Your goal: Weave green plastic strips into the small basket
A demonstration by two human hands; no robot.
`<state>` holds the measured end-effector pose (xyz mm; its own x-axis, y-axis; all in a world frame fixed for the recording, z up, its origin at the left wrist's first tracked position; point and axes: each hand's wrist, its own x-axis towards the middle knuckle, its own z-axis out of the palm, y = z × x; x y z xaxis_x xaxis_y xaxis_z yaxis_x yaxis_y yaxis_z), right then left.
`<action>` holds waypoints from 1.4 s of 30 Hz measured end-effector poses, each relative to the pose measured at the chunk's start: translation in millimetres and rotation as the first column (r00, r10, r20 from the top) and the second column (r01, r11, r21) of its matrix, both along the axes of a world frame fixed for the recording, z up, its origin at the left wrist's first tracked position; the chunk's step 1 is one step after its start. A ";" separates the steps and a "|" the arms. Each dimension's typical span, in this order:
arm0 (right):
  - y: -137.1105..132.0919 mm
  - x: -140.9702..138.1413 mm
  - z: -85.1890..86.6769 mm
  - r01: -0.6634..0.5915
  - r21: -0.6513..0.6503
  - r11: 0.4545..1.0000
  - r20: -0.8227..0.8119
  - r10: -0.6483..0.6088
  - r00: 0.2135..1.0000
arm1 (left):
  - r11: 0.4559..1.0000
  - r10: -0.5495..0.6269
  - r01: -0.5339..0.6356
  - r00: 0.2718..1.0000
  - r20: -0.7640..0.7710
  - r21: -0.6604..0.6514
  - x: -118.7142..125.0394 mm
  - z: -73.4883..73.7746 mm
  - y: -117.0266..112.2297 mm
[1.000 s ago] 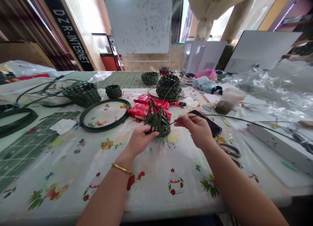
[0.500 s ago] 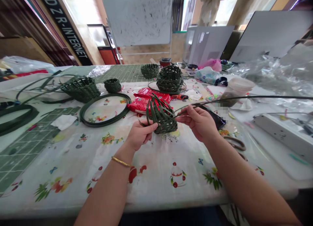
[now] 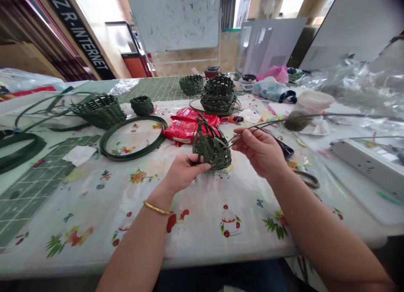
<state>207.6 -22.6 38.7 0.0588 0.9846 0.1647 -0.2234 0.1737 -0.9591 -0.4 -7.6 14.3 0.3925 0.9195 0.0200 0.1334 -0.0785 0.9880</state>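
The left hand (image 3: 184,172) pinches a basket (image 3: 219,152), fingers mostly hidden; the right hand (image 3: 260,151) pinches strips (image 3: 342,114), covering part of a phone (image 3: 285,149). Far left, a sign (image 3: 78,33) reads "DZR-INTERNET".

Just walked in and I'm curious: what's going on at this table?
A person has a partly woven green basket in the left hand, with loose strip ends sticking up from it. The right hand pinches thin strands beside it. Other woven baskets stand farther back, and a green coil lies to the left.
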 end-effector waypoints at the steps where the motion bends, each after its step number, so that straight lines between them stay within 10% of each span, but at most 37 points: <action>1: -1.0 -0.1 0.7 -0.013 0.025 1.000 0.018 0.013 1.000 | 0.998 -0.001 0.004 0.999 -0.042 0.067 0.5 -1.0 -0.4; 4: -6.0 -1.1 3.8 -0.086 0.120 0.989 0.059 0.080 0.995 | 0.943 0.118 -0.024 0.957 -0.264 0.333 1.7 -2.8 -2.4; 8: -13.5 -3.8 8.2 -0.130 0.189 0.973 0.090 0.115 0.989 | 0.732 0.333 0.047 0.846 -0.417 0.679 3.5 -5.1 -4.4; 14: -16.6 -5.9 8.9 -0.213 0.132 0.968 0.118 0.198 0.973 | 0.531 0.279 0.295 0.824 -0.493 0.794 12.8 -16.4 -6.1; 25: -17.9 -6.7 -1.7 -0.146 0.259 0.955 0.044 0.139 0.989 | 0.796 0.236 0.204 0.762 -0.603 0.569 12.1 -0.2 -10.9; 31: -14.2 -8.8 8.3 -0.197 0.196 0.961 -0.044 0.209 0.977 | 0.970 -0.085 0.090 0.996 -0.030 0.225 12.2 -10.9 -7.1; 35: -10.6 -5.0 8.1 -0.158 0.149 0.976 -0.001 0.160 0.987 | 0.983 -0.077 0.059 0.992 0.097 0.177 10.9 -15.0 -3.8; 42: 1.4 -8.6 -13.0 -0.055 0.092 0.994 0.370 0.017 0.929 | 0.943 0.273 -0.294 0.951 0.143 0.156 2.3 -0.8 3.4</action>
